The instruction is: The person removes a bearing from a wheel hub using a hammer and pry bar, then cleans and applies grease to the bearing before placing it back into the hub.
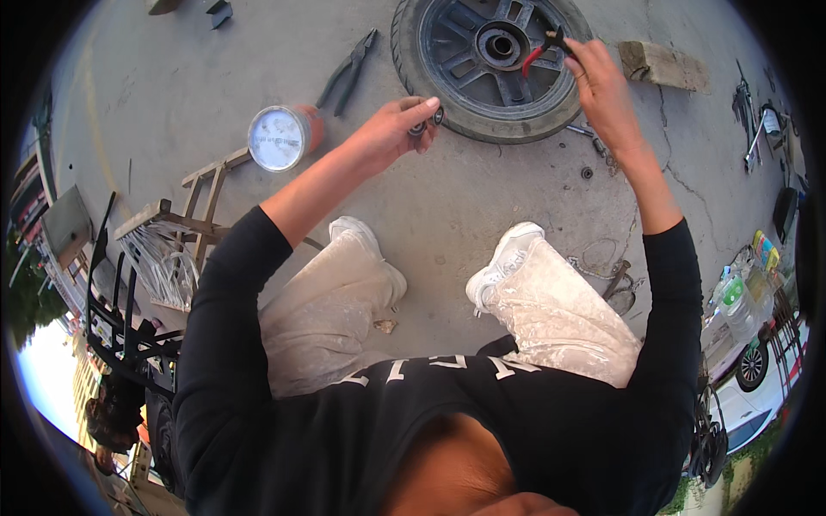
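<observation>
My left hand [403, 129] is closed on small dark ring bearings [418, 128] at the lower left edge of a black spoked wheel with a tyre [417, 86]. My right hand [600, 82] grips small red-and-black pliers [534, 60] over the wheel, just right of its centre hub [501, 46]. Large dark pliers [342, 73] lie on the concrete left of the tyre, beside a round tub [278, 138] with pale contents. A small loose ring [587, 173] rests below my right wrist.
A wooden block [662, 64] sits right of the tyre; tools [751, 142] lie at far right, bottles [740, 305] below them. A wooden stool [155, 245] and a metal frame [120, 335] stand at left. My feet flank the middle ground. A parked car [748, 421] shows at lower right.
</observation>
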